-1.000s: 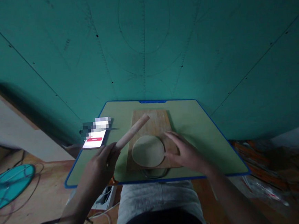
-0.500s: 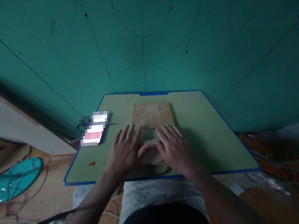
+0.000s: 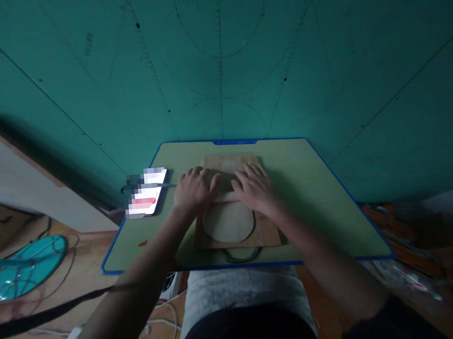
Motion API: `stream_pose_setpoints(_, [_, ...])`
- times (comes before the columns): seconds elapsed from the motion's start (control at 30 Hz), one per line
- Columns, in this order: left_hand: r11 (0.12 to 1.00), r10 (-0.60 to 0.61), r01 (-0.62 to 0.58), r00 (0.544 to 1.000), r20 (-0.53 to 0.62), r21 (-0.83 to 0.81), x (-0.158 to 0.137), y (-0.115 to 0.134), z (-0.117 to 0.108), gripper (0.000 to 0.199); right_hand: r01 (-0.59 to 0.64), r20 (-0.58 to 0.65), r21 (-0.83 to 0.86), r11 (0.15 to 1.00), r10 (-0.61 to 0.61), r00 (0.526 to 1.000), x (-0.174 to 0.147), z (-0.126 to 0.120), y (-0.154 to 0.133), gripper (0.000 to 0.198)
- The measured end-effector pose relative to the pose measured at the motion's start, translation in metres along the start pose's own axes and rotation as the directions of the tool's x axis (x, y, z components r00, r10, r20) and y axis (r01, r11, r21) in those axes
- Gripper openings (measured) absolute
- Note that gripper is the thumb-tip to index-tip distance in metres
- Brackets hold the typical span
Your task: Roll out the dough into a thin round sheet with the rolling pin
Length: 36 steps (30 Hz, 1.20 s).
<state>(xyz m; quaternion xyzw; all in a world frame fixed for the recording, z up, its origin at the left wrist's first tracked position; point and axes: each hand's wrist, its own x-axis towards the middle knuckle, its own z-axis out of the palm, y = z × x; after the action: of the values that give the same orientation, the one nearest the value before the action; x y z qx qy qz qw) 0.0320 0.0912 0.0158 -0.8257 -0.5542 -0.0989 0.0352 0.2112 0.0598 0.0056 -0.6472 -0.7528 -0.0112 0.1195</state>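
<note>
**A:** What are the hands doing on your feed?

**B:** From my end, the left hand (image 3: 197, 188) and right hand (image 3: 254, 187) are both palm-down on a rolling pin (image 3: 228, 196), fingers spread toward the worktop's (image 3: 323, 203) far edge. Thumbs point at each other with a gap between. The pin's ends are hidden under them, so I can't tell how far it sticks out.

**A:** And the dough?

**B:** Flat, roundish dough (image 3: 228, 222) on a wooden board (image 3: 270, 235), just on the near side of the pin, close to the middle of the near edge. Can't tell if its far rim runs under the pin.

**A:** Anything else up there?

**B:** Phone (image 3: 150, 196) by the left edge, screen lit, partly pixelated for me. Little orange scrap (image 3: 142, 243) toward the near left corner.
</note>
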Motion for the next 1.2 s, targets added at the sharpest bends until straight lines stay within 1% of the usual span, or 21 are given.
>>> stream_pose_setpoints(0.03, [1.0, 0.0, 0.0, 1.0, -0.021, 0.006, -0.016, 0.003, 0.0, 0.05, 0.017, -0.042, 0.001, 1.0, -0.017, 0.999, -0.018, 0.0, -0.004, 0.047])
stream_pose_setpoints(0.13, [0.999, 0.037, -0.033, 0.993, -0.114, 0.041, -0.071, 0.012, 0.0, 0.051, 0.108, -0.1, 0.03, 0.994, -0.104, 0.99, -0.081, -0.001, -0.015, 0.053])
stream_pose_setpoints(0.2, [0.992, 0.117, -0.11, 0.984, -0.135, 0.056, -0.101, 0.015, 0.001, 0.053, 0.149, -0.131, 0.062, 0.987, -0.14, 0.981, -0.115, -0.002, -0.02, 0.057])
stream_pose_setpoints(0.27, [0.985, 0.169, -0.163, 0.976, -0.138, 0.058, -0.114, 0.014, 0.002, 0.056, 0.159, -0.151, 0.069, 0.985, -0.147, 0.978, -0.131, -0.002, -0.021, 0.058])
stream_pose_setpoints(0.3, [0.984, 0.179, -0.173, 0.975, -0.129, 0.052, -0.113, 0.014, 0.002, 0.057, 0.158, -0.15, 0.065, 0.985, -0.147, 0.978, -0.13, -0.002, -0.02, 0.058])
stream_pose_setpoints(0.33, [0.984, 0.179, -0.175, 0.977, -0.112, 0.044, -0.107, 0.013, 0.002, 0.058, 0.152, -0.139, 0.058, 0.987, -0.143, 0.98, -0.125, -0.002, -0.018, 0.058])
stream_pose_setpoints(0.4, [0.986, 0.165, -0.163, 0.984, -0.065, 0.031, -0.083, 0.01, 0.004, 0.06, 0.125, -0.099, 0.036, 0.992, -0.12, 0.988, -0.102, 0.0, -0.011, 0.057])
stream_pose_setpoints(0.53, [0.995, 0.1, -0.101, 0.994, 0.041, 0.018, -0.019, 0.005, 0.009, 0.058, 0.036, -0.001, -0.011, 0.999, -0.036, 0.999, -0.031, 0.004, 0.008, 0.057])
stream_pose_setpoints(0.57, [0.996, 0.089, -0.09, 0.993, 0.073, 0.007, -0.004, 0.004, 0.011, 0.055, 0.023, 0.03, -0.015, 1.0, -0.023, 0.999, -0.014, 0.004, 0.013, 0.058])
stream_pose_setpoints(0.63, [0.994, 0.108, -0.107, 0.984, 0.142, -0.019, 0.021, 0.0, 0.013, 0.046, -0.013, 0.106, -0.012, 1.0, 0.014, 0.994, 0.017, 0.005, 0.021, 0.061])
stream_pose_setpoints(0.7, [0.994, 0.111, -0.108, 0.981, 0.16, -0.027, 0.037, -0.002, 0.014, 0.039, -0.062, 0.168, -0.009, 0.998, 0.062, 0.984, 0.038, 0.005, 0.027, 0.061])
stream_pose_setpoints(0.77, [0.998, 0.056, -0.055, 0.991, 0.122, -0.012, 0.041, -0.001, 0.013, 0.043, -0.093, 0.2, -0.007, 0.996, 0.092, 0.975, 0.045, 0.005, 0.028, 0.059])
stream_pose_setpoints(0.8, [1.0, 0.021, -0.021, 0.995, 0.101, -0.002, 0.038, 0.001, 0.012, 0.047, -0.087, 0.198, -0.007, 0.996, 0.087, 0.976, 0.043, 0.004, 0.028, 0.058])
stream_pose_setpoints(0.87, [0.999, -0.032, 0.031, 0.998, 0.047, 0.009, 0.022, 0.007, 0.01, 0.055, -0.034, 0.154, -0.007, 0.999, 0.034, 0.987, 0.026, 0.002, 0.025, 0.056])
stream_pose_setpoints(0.93, [0.999, -0.039, 0.039, 0.999, -0.025, 0.004, -0.007, 0.014, 0.01, 0.058, 0.052, 0.06, -0.007, 0.999, -0.051, 0.997, -0.006, 0.001, 0.019, 0.055])
stream_pose_setpoints(1.0, [1.0, 0.004, -0.005, 0.995, -0.104, -0.01, -0.045, 0.021, 0.011, 0.057, 0.11, -0.036, 0.002, 0.994, -0.11, 0.993, -0.048, 0.001, 0.011, 0.054])
stream_pose_setpoints(1.1, [0.993, 0.107, -0.113, 0.982, -0.157, -0.033, -0.102, 0.027, 0.013, 0.057, 0.159, -0.148, 0.035, 0.987, -0.153, 0.977, -0.109, 0.006, -0.001, 0.06])
stream_pose_setpoints(1.17, [0.987, 0.154, -0.161, 0.972, -0.18, -0.026, -0.126, 0.028, 0.014, 0.063, 0.161, -0.185, 0.036, 0.986, -0.151, 0.971, -0.136, 0.01, -0.006, 0.066])
stream_pose_setpoints(1.2, [0.984, 0.17, -0.177, 0.968, -0.182, -0.022, -0.131, 0.028, 0.014, 0.065, 0.158, -0.194, 0.034, 0.987, -0.149, 0.97, -0.142, 0.011, -0.007, 0.068])
